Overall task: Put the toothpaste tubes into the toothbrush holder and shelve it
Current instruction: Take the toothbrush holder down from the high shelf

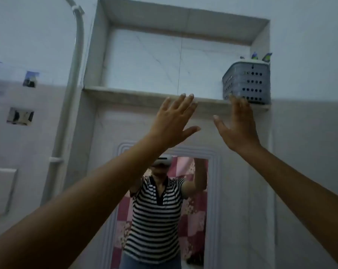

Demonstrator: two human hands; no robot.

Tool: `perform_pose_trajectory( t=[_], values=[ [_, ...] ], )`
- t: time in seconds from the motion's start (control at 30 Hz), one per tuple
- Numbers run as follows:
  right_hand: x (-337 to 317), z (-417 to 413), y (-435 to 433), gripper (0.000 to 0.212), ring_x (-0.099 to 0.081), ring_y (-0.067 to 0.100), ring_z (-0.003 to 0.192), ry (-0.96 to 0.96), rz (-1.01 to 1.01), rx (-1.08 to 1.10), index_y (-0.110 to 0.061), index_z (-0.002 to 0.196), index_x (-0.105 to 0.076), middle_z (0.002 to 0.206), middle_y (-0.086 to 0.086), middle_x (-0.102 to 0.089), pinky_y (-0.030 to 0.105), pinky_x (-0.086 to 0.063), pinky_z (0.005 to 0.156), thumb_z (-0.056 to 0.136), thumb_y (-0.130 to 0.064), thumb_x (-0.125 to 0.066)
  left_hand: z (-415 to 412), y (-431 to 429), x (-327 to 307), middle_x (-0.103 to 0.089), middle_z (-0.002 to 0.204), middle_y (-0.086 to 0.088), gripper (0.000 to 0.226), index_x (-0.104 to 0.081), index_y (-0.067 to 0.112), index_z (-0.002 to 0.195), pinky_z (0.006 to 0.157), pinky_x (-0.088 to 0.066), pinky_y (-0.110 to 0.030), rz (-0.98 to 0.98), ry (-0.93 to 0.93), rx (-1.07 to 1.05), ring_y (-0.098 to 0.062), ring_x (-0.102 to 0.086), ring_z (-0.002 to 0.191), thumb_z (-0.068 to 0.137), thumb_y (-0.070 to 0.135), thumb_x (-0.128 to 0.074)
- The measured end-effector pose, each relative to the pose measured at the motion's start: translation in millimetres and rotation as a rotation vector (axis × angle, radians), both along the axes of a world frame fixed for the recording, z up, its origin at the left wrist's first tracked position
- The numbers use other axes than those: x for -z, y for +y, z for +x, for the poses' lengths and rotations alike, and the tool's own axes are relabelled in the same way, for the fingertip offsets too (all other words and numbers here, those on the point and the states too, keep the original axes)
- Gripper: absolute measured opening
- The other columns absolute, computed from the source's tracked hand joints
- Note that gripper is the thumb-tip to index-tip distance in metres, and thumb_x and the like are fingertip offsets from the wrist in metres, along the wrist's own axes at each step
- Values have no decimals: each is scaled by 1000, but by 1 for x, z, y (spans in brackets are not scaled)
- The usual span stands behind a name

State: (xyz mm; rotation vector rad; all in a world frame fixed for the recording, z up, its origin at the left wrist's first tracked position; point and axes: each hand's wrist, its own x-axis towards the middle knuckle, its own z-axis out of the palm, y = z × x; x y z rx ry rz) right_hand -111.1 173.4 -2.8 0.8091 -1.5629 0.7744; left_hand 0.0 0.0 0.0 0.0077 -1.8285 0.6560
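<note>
Two bare hands are raised in the head view, both flat and spread, neither holding anything. The left hand [171, 121] shows its back to the camera, fingers fanned and pointing up, thumb stuck out to the right; its fingertips [185, 96] overlap the front edge of the shelf [137, 95], though whether they touch the stone cannot be told. The right hand [237, 126] is likewise open, thumb pointing left toward the other hand, with a clear gap between the two thumbs. Its longest fingertips reach up just below the lower left corner of the toothbrush holder [248, 83]; contact with it cannot be made out because of blur.

That holder is a grey plastic basket with rows of round holes in its walls. It stands upright at the far right end of the shelf, close against the right side wall of the recessed wall niche [144, 61]. Blue and green ends of toothpaste tubes [261, 56] poke up above its rim. To its left the shelf is bare marble.

Below the niche hangs a mirror [191, 191] in a white ridged frame, reflecting a person in a black-and-white striped shirt with both arms lifted, against a pink patterned backdrop. On the left a white pipe [74, 78] runs up the tiled wall and curves over at the top, and two small rectangular holes [20, 115] break the tiles beside it.
</note>
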Motion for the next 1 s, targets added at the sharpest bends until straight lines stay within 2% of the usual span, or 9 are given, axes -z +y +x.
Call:
perform_pose_trajectory(
  t=[0.2,0.33,0.43,0.57,0.7,0.8,0.87,0.93,1.0],
  values=[
    [-61,-43,15,96,-29,46,131,-268,-116,141,-17,139,-13,145,30,-23,57,-37,106,71,-61,-64,-39,-12,-31,-3,162,-7,82,-3,16,152,121,-8,-48,92,-64,-49,-25,-1,149,91,64,-29],
    [-85,-48,11,109,-31,45,130,-375,-232,66,-24,139,-13,145,27,-25,57,-35,106,56,-71,-66,-51,-15,-24,-4,162,-7,82,-2,17,152,121,-5,-47,117,-3,29,-25,1,149,92,59,-38],
    [-103,-48,11,113,-36,43,128,-470,-345,-33,-23,142,-8,145,24,-31,56,-36,106,58,-71,-66,-56,-10,-20,-5,162,-7,82,-2,17,152,121,-6,-48,160,25,68,-26,2,149,91,59,-39],
    [-116,-43,21,124,-46,39,121,-522,-357,-67,-21,140,-11,136,19,-43,55,-44,100,45,-66,-78,-54,-7,-21,-6,162,-7,82,-2,17,152,122,-7,-46,180,4,64,-25,1,149,92,59,-38],
    [-123,-31,33,112,-44,37,121,-581,-392,-133,-14,131,-23,133,18,-41,48,-47,98,46,-57,-82,-49,-6,-26,-8,162,-6,80,-3,18,152,122,-6,-43,188,-31,52,-24,-1,149,92,60,-36],
    [-121,-20,44,106,-43,35,121,-573,-382,-211,-15,130,-26,133,17,-38,45,-47,95,50,-57,-80,-43,1,-30,-17,160,-7,78,-13,18,151,121,-12,-44,230,-36,96,-25,-8,148,91,63,-32],
    [-115,-9,54,103,-43,32,120,-562,-357,-262,-16,130,-27,133,15,-36,44,-49,94,51,-56,-80,-37,11,-35,-32,155,-9,77,-29,15,147,118,-22,-44,300,-41,140,-26,-22,144,90,66,-29],
    [-110,2,63,104,-45,29,118,-552,-328,-348,-17,130,-29,132,13,-37,43,-50,94,48,-54,-81,-25,25,-42,-55,134,-14,78,-52,11,128,102,-39,-44,443,-52,244,-29,-47,127,88,71,-23],
    [-99,14,71,110,-51,27,114,-546,-298,-454,-20,127,-32,130,9,-42,44,-55,91,37,-54,-84,-15,42,-46,-65,101,-10,80,-61,7,96,83,-45,-40,618,-68,398,-27,-59,98,87,73,-16]
  ],
)
